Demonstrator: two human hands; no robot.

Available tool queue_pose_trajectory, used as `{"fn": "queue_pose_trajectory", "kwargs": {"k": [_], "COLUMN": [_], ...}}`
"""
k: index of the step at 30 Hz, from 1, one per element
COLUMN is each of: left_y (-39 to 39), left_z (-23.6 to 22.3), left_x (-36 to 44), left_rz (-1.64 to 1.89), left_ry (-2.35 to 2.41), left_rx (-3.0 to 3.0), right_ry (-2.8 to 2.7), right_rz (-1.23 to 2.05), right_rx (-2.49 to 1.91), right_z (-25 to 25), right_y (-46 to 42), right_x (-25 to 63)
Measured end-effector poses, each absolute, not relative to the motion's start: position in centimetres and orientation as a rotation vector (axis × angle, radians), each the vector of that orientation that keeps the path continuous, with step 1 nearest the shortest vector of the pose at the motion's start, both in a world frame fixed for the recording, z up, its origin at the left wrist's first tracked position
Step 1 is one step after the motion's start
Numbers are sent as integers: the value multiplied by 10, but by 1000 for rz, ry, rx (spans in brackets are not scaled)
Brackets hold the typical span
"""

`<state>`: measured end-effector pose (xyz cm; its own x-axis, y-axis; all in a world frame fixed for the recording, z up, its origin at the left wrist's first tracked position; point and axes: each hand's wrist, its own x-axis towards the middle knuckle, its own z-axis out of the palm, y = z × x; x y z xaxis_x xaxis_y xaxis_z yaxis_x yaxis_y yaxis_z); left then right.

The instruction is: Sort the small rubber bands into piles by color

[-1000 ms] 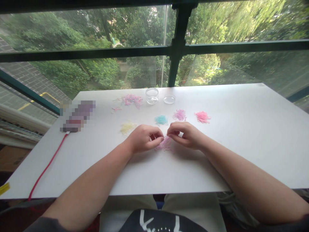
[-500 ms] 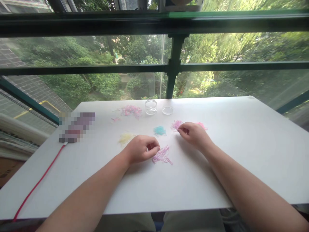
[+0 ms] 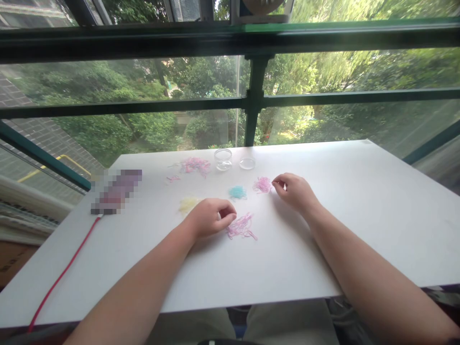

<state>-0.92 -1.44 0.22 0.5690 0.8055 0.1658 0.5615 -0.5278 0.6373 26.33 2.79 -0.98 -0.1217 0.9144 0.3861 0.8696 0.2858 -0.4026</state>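
My left hand [image 3: 214, 216] hovers at the left edge of a loose pile of lilac-pink rubber bands [image 3: 243, 227], thumb and forefinger pinched together. What is in that pinch, if anything, is too small to tell. On the right, my right hand [image 3: 293, 190] is also closed in a pinch, its fingertips just beside a round pink-purple pile of bands [image 3: 262, 185]. I cannot make out whether a band is between them. A small teal pile of bands [image 3: 237, 192] lies between the hands. Partly behind my left hand is a pale yellow pile of bands [image 3: 187, 205].
At the back of the white table [image 3: 215, 282] stand a clear round jar [image 3: 223, 160] and a clear shallow lid [image 3: 247, 164]. A mixed pink pile of bands [image 3: 196, 165] spreads left of them. A blurred-out device [image 3: 120, 191] with a red cable [image 3: 66, 268] lies far left.
My right hand has shifted right, off the pink-purple pile, and now covers the bright pink bands seen behind it before. My left hand has stayed nearly in place.
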Motion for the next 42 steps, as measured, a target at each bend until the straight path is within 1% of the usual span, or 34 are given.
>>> {"fn": "queue_pose_trajectory", "kwargs": {"k": [3,7,9,16,23,32,37,42], "left_y": [-14,-13,-13,-11,-11,-12,-12,-13], "left_z": [3,3,2,2,3,4,1,-1], "left_x": [-9,-9,-10,-10,-11,-11,-7,-1], "left_rz": [589,548,509,440,453,441,493,621], "left_ry": [1133,1181,1195,1176,1139,1121,1087,1015], "left_rx": [2300,2329,2336,2320,2340,2349,2329,2302], "right_ry": [-2030,-2305,-2411,-2526,-2559,-2546,-2491,-2484], "right_rz": [227,540,601,621,568,576,636,661], "right_rx": [-1488,-1313,-1279,-1101,-1046,-1112,-1122,-1057], "right_z": [-8,-5,-5,-4,-6,-6,-4,-2], "right_y": [22,12,8,5,3,1,-1,-6], "right_x": [261,250,245,235,227,228,227,220]}}
